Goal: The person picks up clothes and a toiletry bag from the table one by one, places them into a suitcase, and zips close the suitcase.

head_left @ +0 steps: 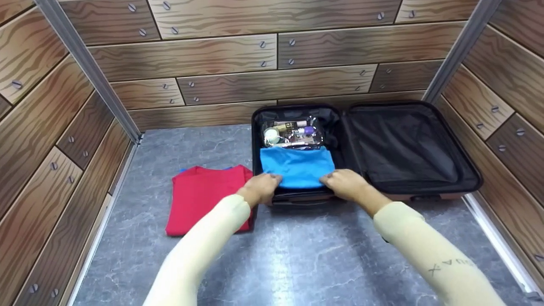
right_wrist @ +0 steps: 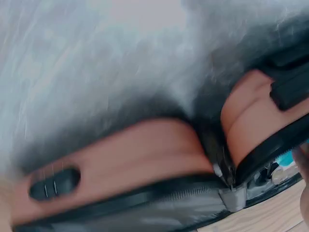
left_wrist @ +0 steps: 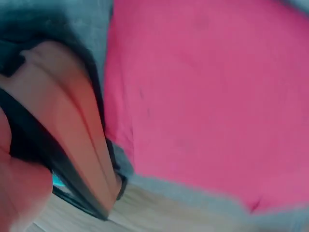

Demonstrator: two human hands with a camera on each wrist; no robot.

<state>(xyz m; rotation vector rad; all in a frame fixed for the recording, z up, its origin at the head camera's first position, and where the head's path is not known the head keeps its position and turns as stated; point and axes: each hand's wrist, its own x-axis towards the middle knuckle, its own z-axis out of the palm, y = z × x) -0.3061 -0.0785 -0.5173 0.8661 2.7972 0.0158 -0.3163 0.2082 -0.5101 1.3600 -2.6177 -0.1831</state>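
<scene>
A folded blue garment [head_left: 297, 166] lies in the left half of an open suitcase [head_left: 297, 199], in front of a clear pouch of toiletries [head_left: 293, 134]. At its near left corner, my left hand [head_left: 262, 187] pinches the cloth; the thumb and fingers of my right hand [head_left: 346, 183] do the same at the near right corner. In the left wrist view only part of the left hand [left_wrist: 24, 193] shows, beside the suitcase's rose-coloured shell [left_wrist: 77, 111]. The right wrist view catches just a sliver of the right hand [right_wrist: 304, 193] next to a bit of blue cloth.
Left of the suitcase, a folded red garment [head_left: 208, 195] lies on the grey marbled surface [head_left: 297, 255], with some blue cloth peeking out behind it. The suitcase's lid half [head_left: 408, 144], lined in black, lies open to the right. Wood-patterned walls [head_left: 221, 55] enclose the surface.
</scene>
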